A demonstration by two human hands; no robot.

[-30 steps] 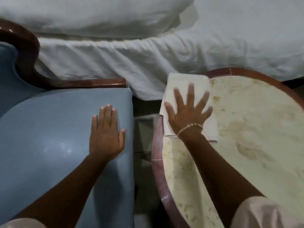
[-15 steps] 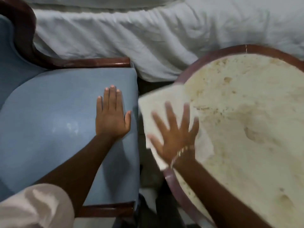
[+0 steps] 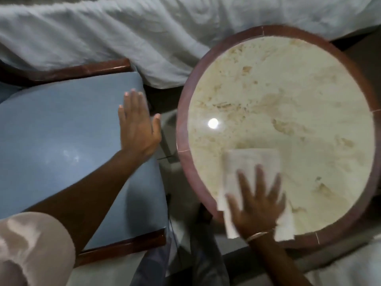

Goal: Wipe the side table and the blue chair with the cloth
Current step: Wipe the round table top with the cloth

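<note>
The round side table [image 3: 288, 96] has a cream marble top and a reddish-brown rim, at the right. A folded white cloth [image 3: 251, 164] lies on its near edge, partly hanging over the rim. My right hand [image 3: 257, 203] presses flat on the cloth with fingers spread; it is motion-blurred. The blue chair [image 3: 61, 137] with a dark wooden frame is at the left. My left hand [image 3: 138, 126] rests flat on the right edge of its seat, holding nothing.
A bed with rumpled white sheets [image 3: 144, 32] runs across the top, close behind both chair and table. A narrow gap of floor [image 3: 171, 145] separates chair and table. My legs [image 3: 185, 265] show at the bottom between them.
My right hand slid the cloth from the table's far-left edge, along the left rim, down to the near edge. The camera view shifted to show the whole tabletop. The left hand stayed on the seat.
</note>
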